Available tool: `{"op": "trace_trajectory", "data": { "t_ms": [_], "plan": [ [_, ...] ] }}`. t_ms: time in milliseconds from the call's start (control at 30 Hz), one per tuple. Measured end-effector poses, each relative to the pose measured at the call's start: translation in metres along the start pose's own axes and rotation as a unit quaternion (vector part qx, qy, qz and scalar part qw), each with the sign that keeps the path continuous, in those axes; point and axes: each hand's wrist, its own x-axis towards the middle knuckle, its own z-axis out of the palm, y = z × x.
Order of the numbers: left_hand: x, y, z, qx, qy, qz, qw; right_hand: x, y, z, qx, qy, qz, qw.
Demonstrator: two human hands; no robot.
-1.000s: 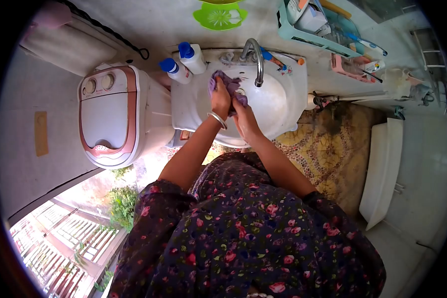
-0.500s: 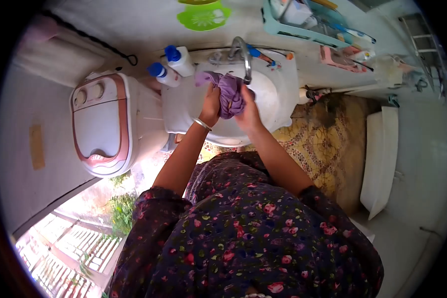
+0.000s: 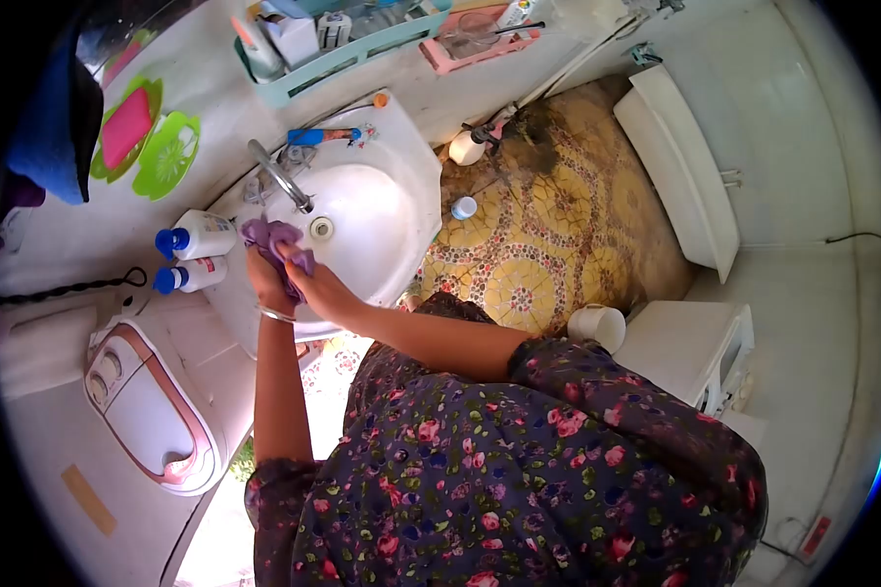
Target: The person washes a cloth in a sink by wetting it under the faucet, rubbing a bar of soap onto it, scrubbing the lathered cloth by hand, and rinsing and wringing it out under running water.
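Note:
A bunched purple cloth point(image 3: 282, 245) is held between both hands over the left side of the white sink point(image 3: 401, 220). My left hand point(image 3: 266, 279), with a bangle at the wrist, grips it from the near left side. My right hand point(image 3: 321, 292) closes on its right side, fingers pointing up and left. Just above the cloth hangs the end of the chrome faucet point(image 3: 282, 178); no water stream shows. The drain point(image 3: 321, 228) lies right of the cloth. Two white bottles with blue tops, one point(image 3: 208, 235) above the other point(image 3: 202, 273), stand left of my hands.
A washing machine point(image 3: 152, 411) stands at the lower left. On the wall are a teal rack point(image 3: 362, 51), a pink rack point(image 3: 480, 49) and green soap dishes point(image 3: 166, 157). A blue tube point(image 3: 323, 136) lies on the sink's back edge. A white bucket point(image 3: 597, 328) is on the right.
The view has turned and swung right, showing more floor and the bucket. The cloth has gone from hanging loosely spread to more tightly bunched between my hands, which still hold it.

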Motion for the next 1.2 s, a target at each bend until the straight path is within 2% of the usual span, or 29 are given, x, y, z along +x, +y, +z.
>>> {"op": "trace_trajectory", "data": {
  "t_ms": [33,67,100,133,167,233,267,300,367,433,467,500,533,567,600,633,667,700,733,767,833,867,933,967,1033,1067,1100,1167,1200],
  "plan": [
    [-0.019,0.0,0.017,0.002,-0.006,0.007,1.0,0.01,-0.014,-0.006,-0.012,0.013,0.095,0.995],
    [-0.031,-0.015,0.029,-0.01,0.084,0.045,0.995,0.027,-0.012,-0.013,0.046,0.032,0.106,0.993],
    [-0.039,-0.024,0.034,0.033,0.075,0.058,0.995,0.046,-0.003,-0.018,0.106,0.05,0.116,0.986],
    [-0.049,-0.033,0.043,0.204,0.143,0.136,0.959,0.055,-0.003,-0.021,0.148,0.038,0.116,0.981],
    [-0.055,-0.038,0.049,0.366,0.206,0.209,0.883,0.055,0.002,-0.021,0.151,0.037,0.114,0.981],
    [-0.053,-0.034,0.05,0.344,0.215,0.224,0.886,0.045,0.005,-0.021,-0.043,0.03,0.082,0.995],
    [-0.051,-0.03,0.048,0.288,0.214,0.178,0.916,0.04,0.008,-0.021,-0.066,0.024,0.063,0.996],
    [-0.049,-0.023,0.046,0.23,0.213,0.133,0.94,0.034,0.011,-0.021,-0.066,0.015,0.063,0.996],
    [-0.017,-0.04,0.009,0.171,0.213,0.161,0.948,0.02,0.017,-0.023,0.048,-0.034,0.037,0.998],
    [-0.006,-0.028,-0.017,0.027,0.154,0.05,0.986,0.016,0.03,-0.041,-0.034,-0.127,-0.005,0.991],
    [-0.012,-0.017,-0.014,0.04,0.157,0.056,0.985,0.014,0.027,-0.051,-0.013,-0.117,0.058,0.991],
    [-0.02,-0.009,-0.008,0.053,0.165,0.061,0.983,0.015,0.019,-0.063,-0.056,-0.098,0.094,0.989],
    [-0.018,-0.014,-0.021,0.39,0.19,0.177,0.884,0.024,0.027,-0.079,-0.103,-0.032,0.109,0.988],
    [-0.022,-0.012,-0.023,0.423,0.191,0.195,0.864,0.031,0.034,-0.09,-0.174,0.089,0.069,0.978],
    [-0.026,-0.009,-0.024,0.455,0.193,0.213,0.843,0.044,0.058,-0.111,-0.365,0.23,-0.117,0.894],
    [-0.03,0.002,-0.008,0.183,0.18,0.175,0.951,0.047,0.059,-0.107,-0.441,0.278,-0.219,0.825],
    [-0.027,0.001,-0.007,0.17,0.187,0.193,0.948,0.049,0.06,-0.103,-0.512,0.343,-0.304,0.726],
    [-0.029,0.0,-0.009,0.17,0.195,0.194,0.946,0.03,0.025,-0.077,-0.381,0.196,-0.229,0.874],
    [-0.03,-0.001,-0.009,0.228,0.19,0.208,0.932,0.019,0.006,-0.058,-0.227,0.039,-0.137,0.963],
    [-0.031,-0.003,-0.008,0.286,0.181,0.222,0.914,0.023,0.013,-0.048,-0.215,-0.042,-0.123,0.968],
    [-0.035,-0.011,-0.005,0.292,0.176,0.204,0.918,0.038,0.052,-0.03,-0.339,0.021,-0.275,0.899],
    [-0.04,-0.013,0.003,0.262,0.164,0.215,0.926,0.043,0.053,-0.027,-0.34,0.022,-0.274,0.9],
    [-0.051,-0.01,0.01,0.245,0.14,0.197,0.939,0.051,0.048,-0.022,-0.111,-0.015,-0.106,0.988],
    [-0.052,-0.006,0.01,0.246,0.141,0.196,0.939,0.052,0.043,-0.025,-0.11,-0.015,-0.105,0.988],
    [-0.052,-0.002,0.005,0.066,0.104,0.091,0.988,0.046,0.012,-0.041,0.015,-0.07,0.132,0.989],
    [-0.051,0.002,0.0,-0.033,0.041,0.028,0.998,0.05,0.01,-0.056,0.061,-0.12,0.166,0.977],
    [-0.053,0.009,-0.001,-0.033,0.042,0.027,0.998,0.053,0.01,-0.069,0.061,-0.121,0.167,0.977],
    [-0.061,0.033,0.004,-0.164,-0.065,-0.086,0.981,0.055,0.011,-0.089,0.077,-0.153,0.154,0.973],
    [-0.067,0.044,0.008,-0.149,-0.058,-0.082,0.984,0.05,0.014,-0.097,0.073,-0.113,0.123,0.983]
  ]
}}
